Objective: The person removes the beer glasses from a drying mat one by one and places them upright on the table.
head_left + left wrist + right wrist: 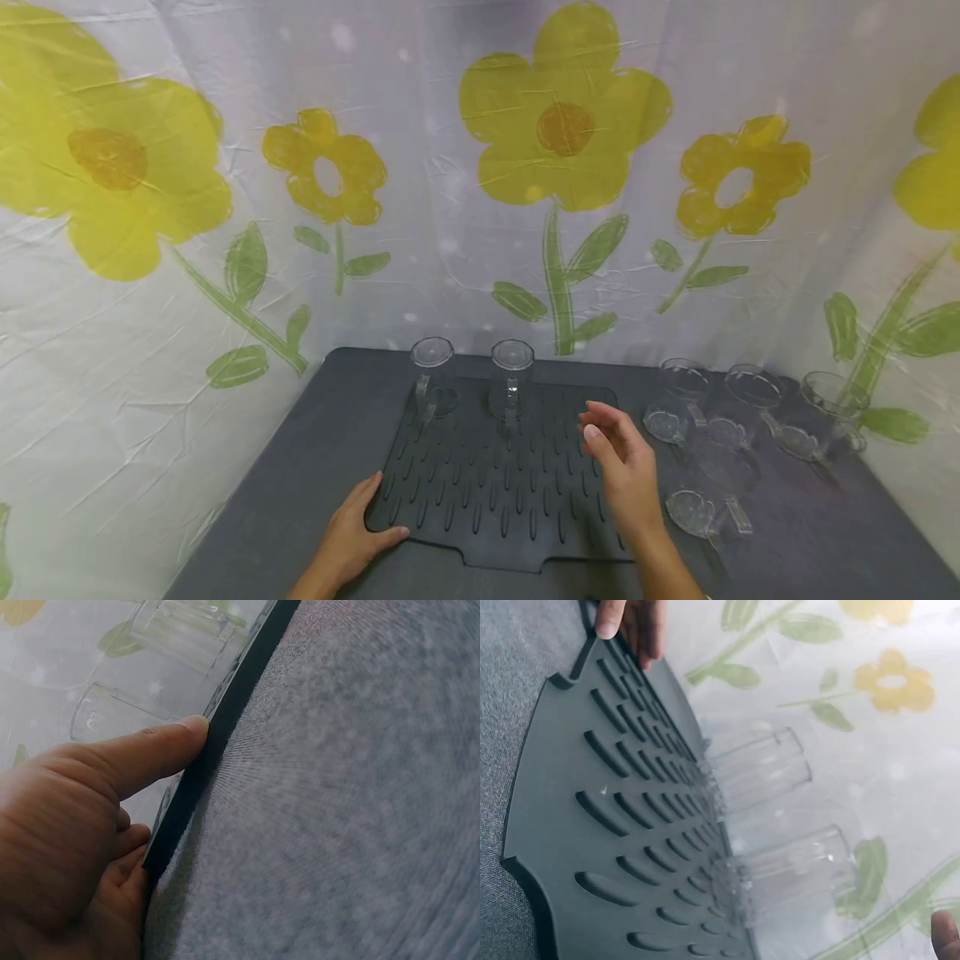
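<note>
The dark ribbed mat (491, 554) lies on the table; its slots and cut-out edge show closely in the right wrist view. My left hand (347, 537) touches its front left corner, fingers along the left side and thumb (169, 750) against the front edge. Over the mat's right part, my right hand (626, 479) hangs with bent fingers and holds nothing; only a bit of it (946, 937) enters the right wrist view. Two clear mugs, one (433, 375) at the back left corner and another (512, 379) beside it, stand upright on the mat, handles towards the front.
Several clear mugs stand on the table right of the mat: three in a back row, left (684, 379), middle (752, 390) and right (834, 396), and one (693, 510) nearer the front. A flowered curtain (420, 275) hangs behind the table (300, 467) and at both sides.
</note>
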Demonstrator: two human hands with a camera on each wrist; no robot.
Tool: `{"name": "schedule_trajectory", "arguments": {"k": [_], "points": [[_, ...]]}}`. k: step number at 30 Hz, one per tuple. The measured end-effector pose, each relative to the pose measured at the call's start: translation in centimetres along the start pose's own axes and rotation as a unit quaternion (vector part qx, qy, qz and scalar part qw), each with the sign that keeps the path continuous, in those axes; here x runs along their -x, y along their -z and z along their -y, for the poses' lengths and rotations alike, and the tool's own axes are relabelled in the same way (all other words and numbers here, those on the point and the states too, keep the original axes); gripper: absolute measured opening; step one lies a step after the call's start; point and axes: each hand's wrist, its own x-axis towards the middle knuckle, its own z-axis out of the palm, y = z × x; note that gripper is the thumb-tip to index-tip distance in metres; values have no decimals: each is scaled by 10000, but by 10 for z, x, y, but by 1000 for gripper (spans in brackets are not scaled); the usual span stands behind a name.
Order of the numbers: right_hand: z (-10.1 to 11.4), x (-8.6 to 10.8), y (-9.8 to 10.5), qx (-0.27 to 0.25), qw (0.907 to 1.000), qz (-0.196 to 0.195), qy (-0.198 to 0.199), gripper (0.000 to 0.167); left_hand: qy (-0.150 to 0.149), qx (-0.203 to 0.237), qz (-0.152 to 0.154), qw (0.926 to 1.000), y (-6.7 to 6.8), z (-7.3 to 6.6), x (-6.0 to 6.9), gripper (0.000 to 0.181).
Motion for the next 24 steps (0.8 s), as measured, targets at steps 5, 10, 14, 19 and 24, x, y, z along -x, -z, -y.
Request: {"name": "schedule_trajectory", "arguments": {"k": [5,10,14,19,24], "points": [[-11,-11,-10,-33,9996,74,-273,29,15,-40,8,10000,1,-1,0,106],[-23,-22,-19,-75,9981,172,-583,32,92,-41,34,9999,1,-3,0,107],[-35,-28,-25,-154,9964,161,-818,33,96,-35,45,9999,1,-3,0,107],[-47,-31,-33,-97,9945,210,-1018,34,62,-56,39,10000,1,-3,0,107],[-57,-37,-40,10,9931,221,-1147,37,76,-41,55,9999,2,-2,0,107]]}}
